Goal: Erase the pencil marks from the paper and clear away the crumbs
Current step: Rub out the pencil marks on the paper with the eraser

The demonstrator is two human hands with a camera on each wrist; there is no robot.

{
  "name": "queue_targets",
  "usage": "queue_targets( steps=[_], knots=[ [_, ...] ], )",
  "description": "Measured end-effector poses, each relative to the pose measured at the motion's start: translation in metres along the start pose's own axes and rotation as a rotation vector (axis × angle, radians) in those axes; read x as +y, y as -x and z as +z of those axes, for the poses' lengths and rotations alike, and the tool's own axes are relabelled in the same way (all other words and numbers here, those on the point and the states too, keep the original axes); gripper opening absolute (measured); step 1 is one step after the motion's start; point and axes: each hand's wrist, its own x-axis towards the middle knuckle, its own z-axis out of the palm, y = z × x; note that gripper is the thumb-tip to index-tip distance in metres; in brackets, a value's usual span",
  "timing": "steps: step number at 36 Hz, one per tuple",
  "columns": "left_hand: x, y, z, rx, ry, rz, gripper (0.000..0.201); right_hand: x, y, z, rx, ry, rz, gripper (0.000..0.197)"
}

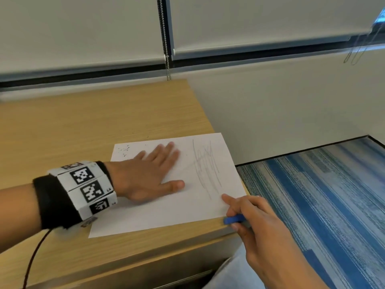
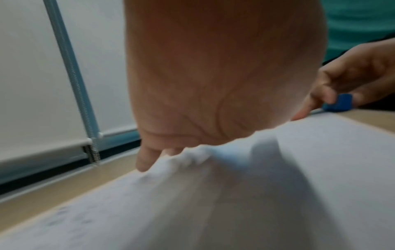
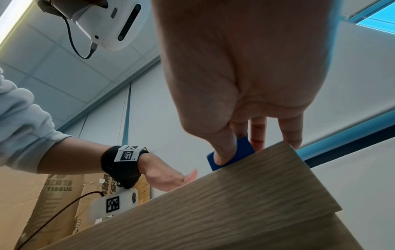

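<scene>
A white sheet of paper (image 1: 166, 205) lies at the right end of a wooden desk (image 1: 83, 126). Grey pencil scribbles (image 1: 206, 165) cover its right part, and dark eraser crumbs (image 1: 124, 150) dot its far left corner. My left hand (image 1: 150, 174) lies flat on the middle of the sheet with fingers spread. My right hand (image 1: 245, 213) is at the sheet's near right corner, pinching a blue eraser (image 1: 233, 219) between thumb and fingers, its index finger stretched onto the paper. The eraser (image 3: 230, 154) sits at the desk edge in the right wrist view.
The desk's right edge (image 1: 239, 228) drops to blue striped carpet (image 1: 323, 205). A window with lowered blinds and a bead chain (image 1: 166, 49) runs behind the desk. Cardboard boxes (image 3: 59, 191) stand to the left in the right wrist view.
</scene>
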Motion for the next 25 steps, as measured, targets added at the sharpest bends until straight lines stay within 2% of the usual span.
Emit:
queue_targets(
  steps=[2,4,6,9,12,14,16,18,21,23,25],
  knots=[
    [0.014,-0.003,0.001,-0.019,-0.021,0.101,0.087,0.000,0.000,-0.001,0.010,-0.008,-0.004,0.026],
    [0.020,-0.005,0.001,-0.049,-0.019,0.122,0.084,0.000,0.001,-0.001,0.020,-0.001,-0.002,0.025],
    [0.016,-0.005,-0.005,-0.078,-0.008,0.083,0.087,0.000,0.000,0.000,0.030,0.015,-0.006,0.025],
    [0.003,0.001,-0.023,-0.136,-0.037,-0.062,0.095,0.001,-0.001,-0.001,0.055,0.033,-0.030,0.024],
    [-0.011,0.006,-0.032,-0.152,-0.150,-0.195,0.090,0.002,-0.004,-0.001,0.091,0.070,-0.069,0.029],
    [-0.017,0.006,-0.035,-0.128,-0.157,-0.194,0.086,0.000,-0.006,-0.002,0.111,0.090,-0.065,0.045],
    [-0.020,0.001,-0.036,-0.071,-0.103,-0.153,0.085,0.000,-0.007,-0.003,0.087,0.151,-0.073,0.048],
    [-0.020,-0.008,-0.037,-0.011,-0.048,-0.131,0.086,-0.006,-0.014,-0.012,-0.012,0.191,-0.058,0.044],
    [-0.018,-0.023,-0.034,0.009,-0.023,-0.153,0.089,-0.021,-0.028,-0.034,-0.164,0.164,-0.038,0.025],
    [-0.018,-0.030,-0.034,0.001,-0.031,-0.165,0.093,-0.030,-0.046,-0.052,-0.155,0.172,-0.039,0.011],
    [-0.019,-0.033,-0.035,0.001,-0.024,-0.174,0.100,-0.038,-0.068,-0.068,-0.097,0.195,-0.091,0.006]
  ],
)
